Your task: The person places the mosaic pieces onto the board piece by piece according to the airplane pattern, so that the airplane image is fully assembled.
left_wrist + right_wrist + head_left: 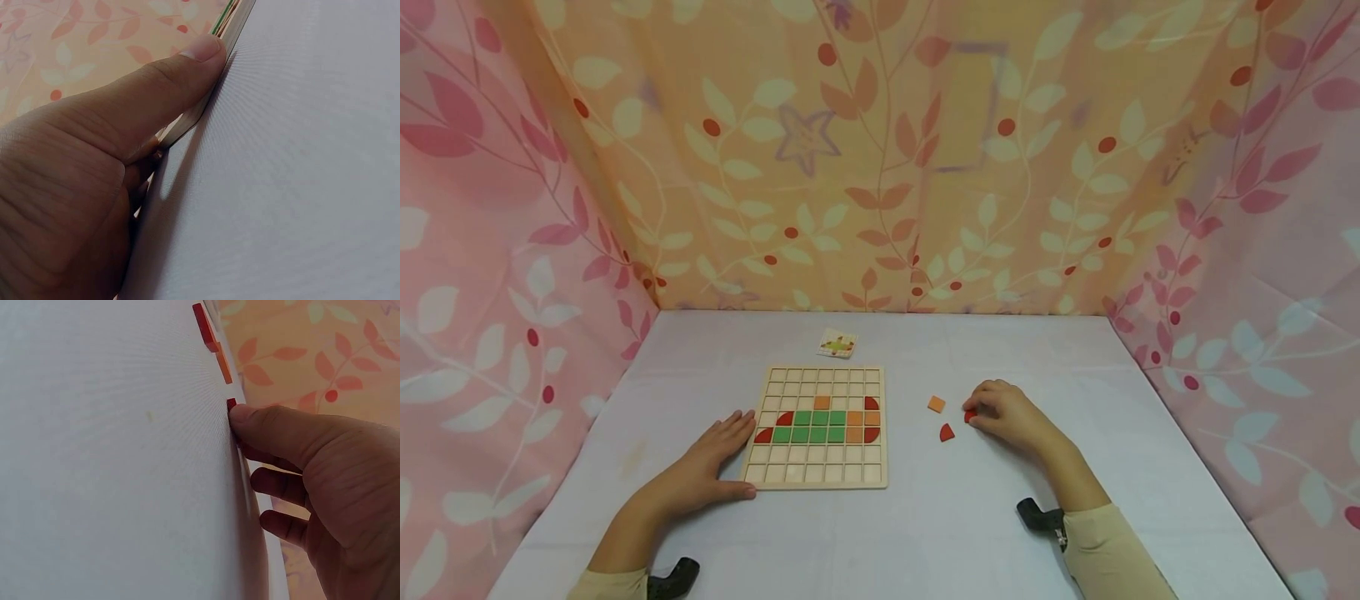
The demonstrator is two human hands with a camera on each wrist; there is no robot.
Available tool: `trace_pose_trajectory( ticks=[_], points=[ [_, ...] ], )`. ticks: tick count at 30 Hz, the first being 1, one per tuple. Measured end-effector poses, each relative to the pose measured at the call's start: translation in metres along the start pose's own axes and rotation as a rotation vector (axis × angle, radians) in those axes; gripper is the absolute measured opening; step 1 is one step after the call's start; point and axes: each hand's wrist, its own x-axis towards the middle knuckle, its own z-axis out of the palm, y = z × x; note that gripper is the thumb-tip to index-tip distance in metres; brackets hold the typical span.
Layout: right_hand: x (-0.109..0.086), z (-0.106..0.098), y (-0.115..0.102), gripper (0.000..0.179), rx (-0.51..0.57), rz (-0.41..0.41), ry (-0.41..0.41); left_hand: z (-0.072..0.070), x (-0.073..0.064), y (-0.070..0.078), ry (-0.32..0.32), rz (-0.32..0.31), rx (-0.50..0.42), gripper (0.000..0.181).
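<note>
My left hand [711,462] rests on the white table with fingers extended along the left edge of a wooden grid board [812,477]. In the left wrist view its thumb [203,53] lies against the board's side. Green squares [809,427] fill the middle cells, with several orange squares [854,427] and red rounded pieces [872,403] around them. Off to the right of the board, my right hand [1015,421] pinches a red piece [231,403] at the tabletop, mostly hidden by the thumb. Close by lie a loose orange square [936,404] and a red quarter-circle piece [947,432].
A small picture card [837,343] lies behind the board. Patterned cloth [880,167] hangs at the back and along both sides of the white table [925,542]. Black wrist devices [1039,515] sit by both sleeves.
</note>
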Motion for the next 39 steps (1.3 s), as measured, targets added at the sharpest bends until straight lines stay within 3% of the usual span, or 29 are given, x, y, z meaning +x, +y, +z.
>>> trace_pose_trajectory(
  ticks=[6, 18, 26, 39],
  points=[
    [-0.001, -0.002, -0.003, 0.019, -0.013, -0.004, -0.001, -0.001, 0.000, 0.003, -0.002, 0.005, -0.003, 0.116],
    [0.002, -0.019, -0.026, 0.022, 0.068, -0.005, 0.075, -0.002, 0.001, 0.005, -0.013, -0.009, -0.021, 0.115],
    [0.022, -0.019, -0.051, 0.022, 0.084, -0.103, 0.080, -0.001, 0.000, 0.001, -0.011, -0.004, -0.006, 0.116],
    [0.057, -0.014, -0.084, 0.021, 0.052, -0.088, 0.053, -0.001, -0.002, 0.005, 0.015, 0.001, -0.017, 0.112]
  ],
)
